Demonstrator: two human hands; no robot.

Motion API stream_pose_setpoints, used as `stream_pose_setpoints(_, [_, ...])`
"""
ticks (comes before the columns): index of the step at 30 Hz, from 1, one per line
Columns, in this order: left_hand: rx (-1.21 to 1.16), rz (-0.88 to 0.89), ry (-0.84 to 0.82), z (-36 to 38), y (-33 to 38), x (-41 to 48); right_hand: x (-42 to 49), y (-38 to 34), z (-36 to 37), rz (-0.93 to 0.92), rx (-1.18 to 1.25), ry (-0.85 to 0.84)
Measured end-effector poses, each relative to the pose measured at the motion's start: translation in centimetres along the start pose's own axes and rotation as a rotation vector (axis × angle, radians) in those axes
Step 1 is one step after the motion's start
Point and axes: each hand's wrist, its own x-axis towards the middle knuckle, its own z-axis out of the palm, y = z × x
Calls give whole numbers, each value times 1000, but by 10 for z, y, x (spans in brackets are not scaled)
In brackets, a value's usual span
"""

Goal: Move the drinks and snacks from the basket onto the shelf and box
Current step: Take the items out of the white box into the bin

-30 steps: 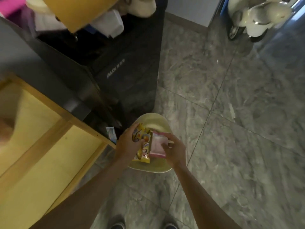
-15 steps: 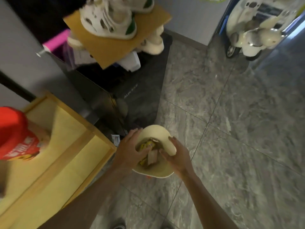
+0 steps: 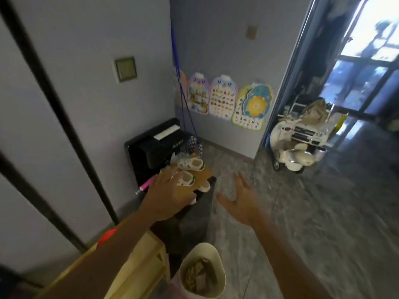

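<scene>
The basket stands on the floor at 6 o'clock in the view. It is not emptied: yellow and pinkish snack packets lie heaped inside it. No drink shows in it, though the lower layers are hidden.

The wooden shelf lies at 8 o'clock, just beside the basket. On it a red item peeks out from behind the left forearm; what it is cannot be told. It may be a piece already placed, so the job looks begun but far from finished.

At 12 o'clock from the basket rises a dark box, probably the box the task means. Its top carries a cardboard sheet and small shoes; no snack or drink is visible there.

Both hands are empty. The left hand is spread flat with straight fingers over the near edge of the cardboard; whether it touches cannot be told. The right hand is spread wide in the air at 1 o'clock from the basket, well above the floor.

What is left, by my reading: reach back down to 6 o'clock, lift the packets out, and share them between shelf and box.
</scene>
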Motion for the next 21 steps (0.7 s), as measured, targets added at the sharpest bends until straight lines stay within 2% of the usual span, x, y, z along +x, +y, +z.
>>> stream_pose_setpoints(5, [106, 6, 58, -119, 37, 5, 1, -57, -97, -134, -79, 107])
stream_pose_setpoints(10, [129, -42, 153, -181, 56, -30, 0, -94, -132, -278, -10, 99])
stream_pose_setpoints(15, [171, -197, 198, -211, 49, -84, 2, -139, -123, -446, 14, 9])
stream_pose_setpoints(21, [215, -440, 268, -240, 5, -181, -24, -225, -55, -597, 8, -129])
